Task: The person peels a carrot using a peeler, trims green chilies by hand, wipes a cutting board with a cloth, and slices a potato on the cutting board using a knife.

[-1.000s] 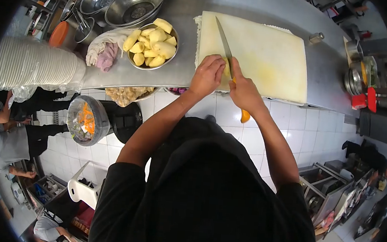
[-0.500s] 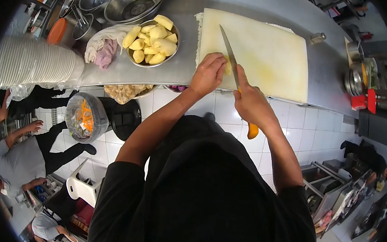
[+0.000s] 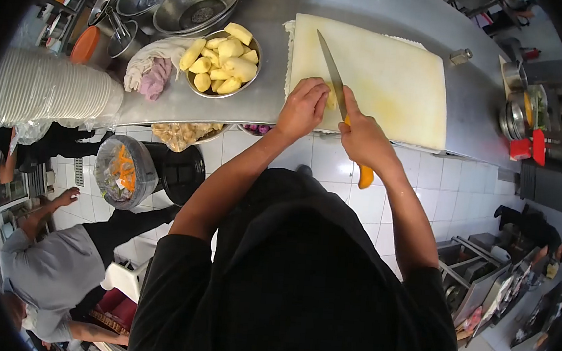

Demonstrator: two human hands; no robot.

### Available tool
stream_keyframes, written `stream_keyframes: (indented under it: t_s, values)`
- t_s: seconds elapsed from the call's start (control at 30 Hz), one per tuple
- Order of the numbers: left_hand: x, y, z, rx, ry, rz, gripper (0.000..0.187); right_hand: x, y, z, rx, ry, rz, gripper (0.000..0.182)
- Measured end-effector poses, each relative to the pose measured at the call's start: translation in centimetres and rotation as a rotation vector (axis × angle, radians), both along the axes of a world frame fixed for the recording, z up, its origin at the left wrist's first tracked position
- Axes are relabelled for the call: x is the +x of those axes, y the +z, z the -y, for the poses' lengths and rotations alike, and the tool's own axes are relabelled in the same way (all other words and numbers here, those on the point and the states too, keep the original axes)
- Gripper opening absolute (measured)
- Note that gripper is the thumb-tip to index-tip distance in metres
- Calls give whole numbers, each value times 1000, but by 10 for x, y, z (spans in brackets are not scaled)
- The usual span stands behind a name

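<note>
A white cutting board (image 3: 395, 72) lies on the steel counter. Near its front left corner my left hand (image 3: 303, 108) is closed, fingers bent, over a pale yellow potato piece (image 3: 331, 98), mostly hidden beneath them. My right hand (image 3: 368, 141) grips the yellow handle of a long knife (image 3: 331, 66), index finger stretched along the blade. That blade stands just right of the left fingers, against or beside the potato, its tip pointing to the far left of the board. Left of the board, a metal bowl (image 3: 255, 74) holds several peeled potatoes (image 3: 230, 51).
Steel basins (image 3: 197, 2) and a crumpled cloth (image 3: 152, 66) sit at the counter's left, near stacked plates (image 3: 53, 91). A small metal shaker (image 3: 460, 56) stands right of the board. A lined bin (image 3: 125, 171) is below; a co-worker (image 3: 59, 270) stands behind left.
The knife has shifted slightly forward and left, along with my right hand. My left hand stays in place. The co-worker at lower left has moved closer.
</note>
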State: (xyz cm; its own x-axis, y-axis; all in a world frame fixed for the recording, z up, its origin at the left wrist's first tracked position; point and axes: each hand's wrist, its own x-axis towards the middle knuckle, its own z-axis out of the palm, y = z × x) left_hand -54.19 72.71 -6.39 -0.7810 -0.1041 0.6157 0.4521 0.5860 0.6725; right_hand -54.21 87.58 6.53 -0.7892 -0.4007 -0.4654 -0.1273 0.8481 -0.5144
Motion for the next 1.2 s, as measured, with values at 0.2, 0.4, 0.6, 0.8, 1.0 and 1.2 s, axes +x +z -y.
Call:
stream_keyframes:
  t_s: [0.2, 0.4, 0.6, 0.8, 1.0, 1.2]
  values:
    - [0, 0, -1, -3, 5, 12, 13, 13, 18, -2, 47, 14, -19, 67]
    - [0, 0, 0, 0, 4, 30, 14, 18, 15, -1, 49, 13, -46, 67]
    - [0, 0, 0, 1, 0, 36, 15, 18, -1, -4, 6, 15, -80, 69]
    - [-1, -1, -2, -8, 4, 31, 14, 7, -58, 0, -113, -6, -173, 75]
    - [-2, -3, -1, -22, -22, 71, 24, -2, -65, -7, -165, -24, -146, 78]
    - [-3, 0, 0, -32, -87, 174, 39, -2, -74, -12, -233, -7, -192, 81]
